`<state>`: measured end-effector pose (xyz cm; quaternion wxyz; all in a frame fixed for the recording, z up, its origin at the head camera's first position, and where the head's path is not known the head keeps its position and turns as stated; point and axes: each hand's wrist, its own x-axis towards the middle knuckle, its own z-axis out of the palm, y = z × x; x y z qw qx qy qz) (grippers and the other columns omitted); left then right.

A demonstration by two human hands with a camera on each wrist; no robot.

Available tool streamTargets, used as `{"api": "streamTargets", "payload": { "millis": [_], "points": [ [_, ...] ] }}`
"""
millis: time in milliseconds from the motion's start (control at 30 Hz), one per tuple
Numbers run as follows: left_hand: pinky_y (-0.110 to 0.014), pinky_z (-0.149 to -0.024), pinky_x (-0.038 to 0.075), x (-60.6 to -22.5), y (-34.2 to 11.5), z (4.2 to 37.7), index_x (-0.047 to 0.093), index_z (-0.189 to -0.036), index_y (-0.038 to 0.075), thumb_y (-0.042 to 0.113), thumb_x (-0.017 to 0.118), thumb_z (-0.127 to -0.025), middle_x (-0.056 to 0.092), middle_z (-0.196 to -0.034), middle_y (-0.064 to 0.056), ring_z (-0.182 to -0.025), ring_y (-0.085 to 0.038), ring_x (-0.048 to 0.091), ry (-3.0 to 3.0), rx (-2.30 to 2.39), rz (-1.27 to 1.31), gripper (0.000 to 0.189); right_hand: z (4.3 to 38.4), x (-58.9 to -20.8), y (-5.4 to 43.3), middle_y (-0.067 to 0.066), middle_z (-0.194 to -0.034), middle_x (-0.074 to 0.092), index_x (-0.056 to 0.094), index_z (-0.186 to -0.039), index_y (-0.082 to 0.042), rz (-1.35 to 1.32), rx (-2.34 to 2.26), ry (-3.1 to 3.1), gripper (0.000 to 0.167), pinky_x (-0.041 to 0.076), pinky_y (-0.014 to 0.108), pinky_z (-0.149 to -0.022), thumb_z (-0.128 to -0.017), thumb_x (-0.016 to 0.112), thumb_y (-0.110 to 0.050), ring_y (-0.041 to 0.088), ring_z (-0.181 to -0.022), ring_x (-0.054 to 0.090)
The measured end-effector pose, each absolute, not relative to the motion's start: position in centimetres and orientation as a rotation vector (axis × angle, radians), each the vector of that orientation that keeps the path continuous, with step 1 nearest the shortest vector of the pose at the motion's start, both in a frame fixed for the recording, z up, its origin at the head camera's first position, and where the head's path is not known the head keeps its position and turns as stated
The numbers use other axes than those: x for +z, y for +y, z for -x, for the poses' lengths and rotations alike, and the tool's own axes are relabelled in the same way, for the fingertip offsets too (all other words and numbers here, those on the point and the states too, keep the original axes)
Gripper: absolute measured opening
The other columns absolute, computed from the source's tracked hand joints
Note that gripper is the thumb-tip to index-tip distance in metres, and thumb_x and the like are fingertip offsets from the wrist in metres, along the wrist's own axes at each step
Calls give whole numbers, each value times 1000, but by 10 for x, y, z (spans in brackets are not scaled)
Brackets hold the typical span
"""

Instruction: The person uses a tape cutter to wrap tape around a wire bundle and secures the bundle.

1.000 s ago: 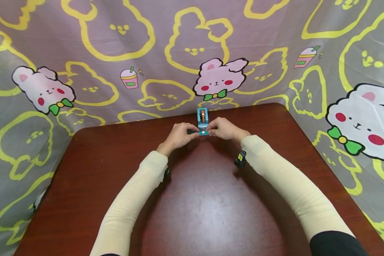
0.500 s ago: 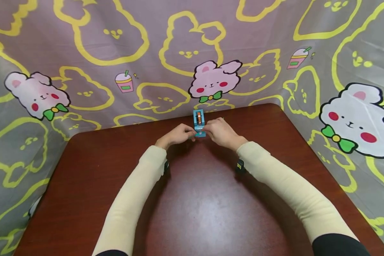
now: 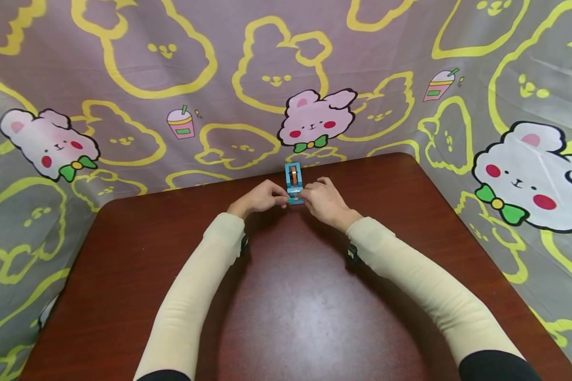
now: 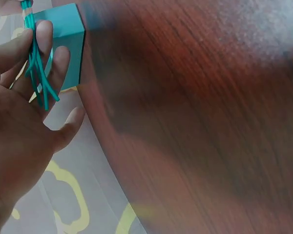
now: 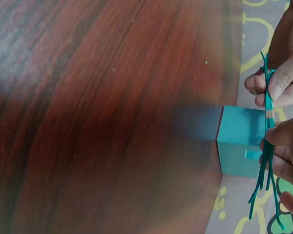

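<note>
Both hands meet at the front end of a blue tape dispenser with an orange roll, near the table's far edge. Between them is a bundle of thin green strands, like twist ties, with a narrow band of tape round its middle. My left hand pinches one end between thumb and fingers, with loose strand ends fanning past its fingertips in the left wrist view. The right hand pinches the bundle on the other side of the band. In the right wrist view, the dispenser's blue base stands just behind the bundle.
The dark red-brown wooden table spreads out in front of the arms. A patterned cloth hangs behind and along both sides, right behind the dispenser. Each wrist carries a small black camera, the right one showing beside its sleeve.
The head view has shifted slightly, moving the scene left. The bundle, tilted half a second ago, now lies flatter, and my right hand has turned a little with its knuckles more raised.
</note>
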<state>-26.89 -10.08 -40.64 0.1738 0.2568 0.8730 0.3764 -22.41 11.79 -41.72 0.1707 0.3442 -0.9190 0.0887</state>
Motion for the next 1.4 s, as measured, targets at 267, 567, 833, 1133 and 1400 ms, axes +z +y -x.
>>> {"api": "streamTargets", "payload": {
  "millis": [267,567,833,1133,1400],
  "points": [
    [-26,-77,45,-406,-102,268,77,-102,-3,6,64,-99,74,-82,-10,-83,-13,58,2520,1073,-756,16,228,-414,119,3,-95,72,77,-102,-11,-923,429,-2690,13,42,52,-98,-94,68,-12,21,-91,67],
    [-28,-70,46,-404,-104,259,77,-108,0,7,67,-97,75,-94,-10,-83,-19,60,2627,1105,-739,17,240,-400,119,8,-110,72,73,-118,-6,-747,739,-2997,29,52,40,-80,-99,54,-16,22,-83,63],
    [-32,-82,50,-407,-103,252,80,-109,9,13,72,-94,75,-104,-5,-94,-16,64,2812,1044,-763,17,245,-391,119,9,-101,67,70,-122,-5,-773,793,-3151,30,46,39,-74,-101,52,-16,23,-79,56],
    [-37,-90,47,-412,-103,248,81,-108,16,18,76,-92,75,-98,2,-95,-15,64,2920,1033,-758,16,249,-397,125,7,-104,72,75,-111,-5,-901,796,-3045,18,49,41,-80,-98,63,-10,21,-85,60],
    [-40,-102,42,-416,-103,243,80,-109,15,18,76,-92,74,-110,1,-107,-18,64,2919,1141,-655,18,248,-405,124,4,-101,74,77,-106,-7,-985,584,-2873,14,51,44,-88,-94,70,-10,21,-92,68]
  ]
}}
